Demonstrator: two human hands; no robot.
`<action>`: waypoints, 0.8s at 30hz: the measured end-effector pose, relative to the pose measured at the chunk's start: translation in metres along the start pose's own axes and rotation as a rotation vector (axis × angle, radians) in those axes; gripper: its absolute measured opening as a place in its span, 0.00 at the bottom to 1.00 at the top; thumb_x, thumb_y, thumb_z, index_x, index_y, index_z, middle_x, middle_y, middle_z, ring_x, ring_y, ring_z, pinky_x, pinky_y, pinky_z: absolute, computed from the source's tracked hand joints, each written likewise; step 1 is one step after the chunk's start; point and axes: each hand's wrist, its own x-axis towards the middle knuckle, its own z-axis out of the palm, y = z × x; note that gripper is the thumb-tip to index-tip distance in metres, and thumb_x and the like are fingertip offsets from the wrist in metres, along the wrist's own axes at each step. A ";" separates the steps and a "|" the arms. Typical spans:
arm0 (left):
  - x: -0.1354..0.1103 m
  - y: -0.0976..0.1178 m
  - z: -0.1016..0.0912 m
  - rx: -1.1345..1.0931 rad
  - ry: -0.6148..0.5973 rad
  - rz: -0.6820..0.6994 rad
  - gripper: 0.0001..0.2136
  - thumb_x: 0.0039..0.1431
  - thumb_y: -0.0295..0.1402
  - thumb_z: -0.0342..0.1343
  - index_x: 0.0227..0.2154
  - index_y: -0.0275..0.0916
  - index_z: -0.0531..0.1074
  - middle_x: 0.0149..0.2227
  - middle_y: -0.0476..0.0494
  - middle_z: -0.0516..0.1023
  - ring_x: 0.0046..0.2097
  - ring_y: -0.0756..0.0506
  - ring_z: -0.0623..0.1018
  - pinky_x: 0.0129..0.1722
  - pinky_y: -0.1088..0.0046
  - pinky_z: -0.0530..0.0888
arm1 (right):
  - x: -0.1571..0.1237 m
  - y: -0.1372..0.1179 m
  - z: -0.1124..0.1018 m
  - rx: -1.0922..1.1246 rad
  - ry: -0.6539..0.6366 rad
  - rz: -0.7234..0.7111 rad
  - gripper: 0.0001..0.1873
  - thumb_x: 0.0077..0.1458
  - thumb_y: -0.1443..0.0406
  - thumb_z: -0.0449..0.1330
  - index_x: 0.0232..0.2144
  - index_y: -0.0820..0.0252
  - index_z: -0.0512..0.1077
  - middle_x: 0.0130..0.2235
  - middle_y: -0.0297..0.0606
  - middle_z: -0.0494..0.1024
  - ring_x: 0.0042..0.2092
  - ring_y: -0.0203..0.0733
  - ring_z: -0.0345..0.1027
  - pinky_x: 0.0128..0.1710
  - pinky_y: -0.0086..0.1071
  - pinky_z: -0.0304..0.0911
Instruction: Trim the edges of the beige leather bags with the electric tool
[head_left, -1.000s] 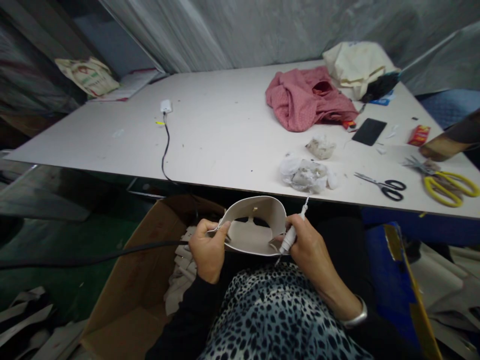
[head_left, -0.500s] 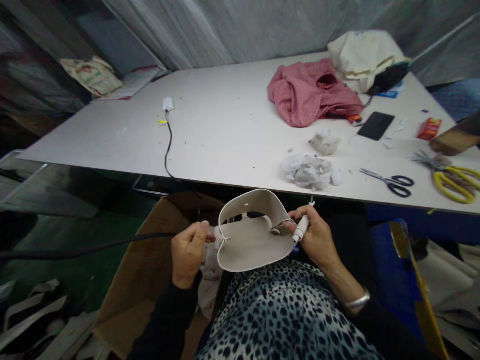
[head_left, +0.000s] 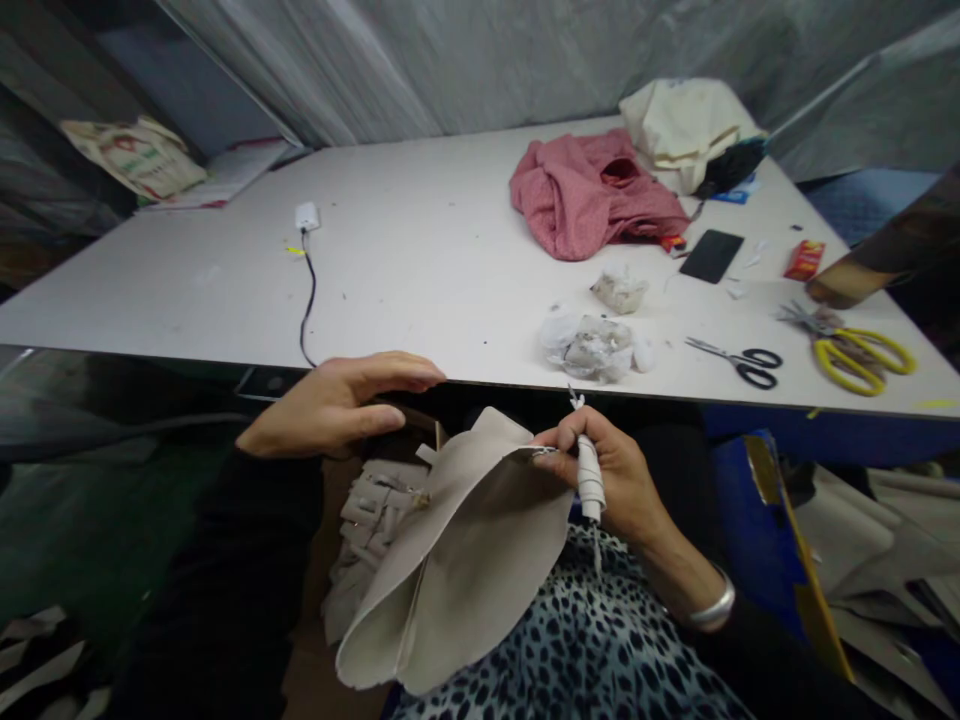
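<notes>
A beige leather piece [head_left: 465,560] hangs over my lap, curved and opened downward. My right hand [head_left: 611,475] pinches its upper edge and also holds a small white pen-like tool [head_left: 589,475] between the fingers. My left hand [head_left: 341,400] hovers open, fingers stretched out, just in front of the table edge and above a cardboard box [head_left: 315,640] with several similar beige pieces [head_left: 375,510] in it. It holds nothing.
The white table [head_left: 435,260] carries a pink cloth [head_left: 592,190], crumpled wads [head_left: 596,345], black scissors [head_left: 739,360], yellow scissors [head_left: 862,350], a black phone [head_left: 711,256], a cream bag [head_left: 686,125] and a black cable [head_left: 307,300]. Another person's arm [head_left: 877,260] reaches in at the right.
My left hand let go of the leather piece and rose toward the table edge, opening. The piece dropped and unfolded over my lap, held only by my right hand.
</notes>
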 end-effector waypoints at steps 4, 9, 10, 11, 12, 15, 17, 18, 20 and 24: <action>0.043 -0.004 0.050 -0.020 -0.281 -0.001 0.24 0.55 0.36 0.68 0.56 0.45 0.78 0.57 0.41 0.81 0.58 0.36 0.78 0.61 0.58 0.71 | 0.003 0.009 0.006 -0.022 0.052 -0.027 0.13 0.55 0.64 0.70 0.31 0.56 0.68 0.39 0.35 0.84 0.38 0.40 0.78 0.38 0.30 0.70; 0.074 -0.028 0.112 -0.165 -0.325 -0.054 0.22 0.53 0.35 0.68 0.52 0.38 0.80 0.50 0.40 0.84 0.50 0.38 0.82 0.52 0.65 0.75 | 0.005 0.027 0.000 -0.115 0.243 -0.041 0.12 0.57 0.61 0.70 0.31 0.56 0.69 0.38 0.35 0.83 0.37 0.40 0.76 0.36 0.31 0.69; 0.077 -0.032 0.120 -0.196 -0.266 -0.082 0.19 0.53 0.35 0.68 0.49 0.36 0.81 0.47 0.40 0.85 0.48 0.39 0.82 0.50 0.66 0.75 | 0.006 0.031 -0.002 -0.125 0.270 -0.033 0.12 0.57 0.61 0.69 0.31 0.56 0.69 0.38 0.35 0.83 0.37 0.41 0.76 0.36 0.31 0.69; 0.079 -0.035 0.126 -0.219 -0.197 -0.114 0.17 0.52 0.34 0.68 0.46 0.35 0.82 0.45 0.40 0.85 0.47 0.39 0.82 0.49 0.66 0.75 | 0.007 0.034 -0.004 -0.131 0.288 -0.026 0.12 0.57 0.60 0.69 0.31 0.56 0.69 0.37 0.35 0.83 0.36 0.41 0.76 0.36 0.31 0.69; 0.081 -0.038 0.131 -0.235 -0.130 -0.151 0.15 0.52 0.33 0.67 0.43 0.34 0.83 0.42 0.40 0.86 0.45 0.40 0.82 0.48 0.67 0.75 | 0.009 0.037 -0.005 -0.140 0.300 -0.022 0.12 0.57 0.60 0.69 0.32 0.56 0.70 0.38 0.35 0.83 0.36 0.41 0.75 0.35 0.31 0.69; 0.088 -0.044 0.135 -0.280 -0.021 -0.264 0.12 0.50 0.33 0.67 0.37 0.33 0.83 0.35 0.41 0.85 0.37 0.43 0.81 0.41 0.69 0.75 | 0.013 0.040 -0.013 -0.183 0.305 -0.049 0.09 0.62 0.57 0.66 0.37 0.55 0.72 0.40 0.36 0.83 0.38 0.41 0.76 0.38 0.32 0.70; 0.093 -0.048 0.131 -0.348 0.023 -0.303 0.10 0.49 0.34 0.68 0.33 0.33 0.83 0.31 0.42 0.84 0.33 0.46 0.79 0.37 0.72 0.73 | 0.016 0.038 -0.025 -0.200 0.321 -0.097 0.10 0.67 0.56 0.60 0.45 0.54 0.72 0.41 0.37 0.83 0.41 0.42 0.77 0.42 0.34 0.72; 0.096 -0.051 0.127 -0.409 0.048 -0.319 0.09 0.48 0.34 0.69 0.30 0.33 0.82 0.28 0.44 0.82 0.31 0.47 0.77 0.35 0.73 0.72 | 0.017 0.037 -0.034 -0.209 0.336 -0.118 0.13 0.69 0.55 0.57 0.49 0.53 0.72 0.41 0.38 0.83 0.41 0.42 0.78 0.42 0.34 0.72; 0.102 -0.055 0.121 -0.573 0.089 -0.372 0.11 0.44 0.36 0.72 0.26 0.34 0.79 0.24 0.47 0.79 0.27 0.49 0.74 0.30 0.75 0.70 | 0.022 0.034 -0.056 -0.267 0.394 -0.156 0.18 0.71 0.53 0.52 0.56 0.53 0.70 0.40 0.38 0.82 0.36 0.40 0.76 0.37 0.34 0.72; 0.114 -0.062 0.126 -0.818 0.098 -0.479 0.14 0.41 0.38 0.74 0.26 0.35 0.77 0.21 0.50 0.75 0.24 0.50 0.71 0.27 0.75 0.68 | 0.040 0.028 -0.096 -0.536 0.549 -0.231 0.18 0.70 0.53 0.55 0.50 0.56 0.77 0.40 0.40 0.80 0.36 0.41 0.72 0.41 0.37 0.70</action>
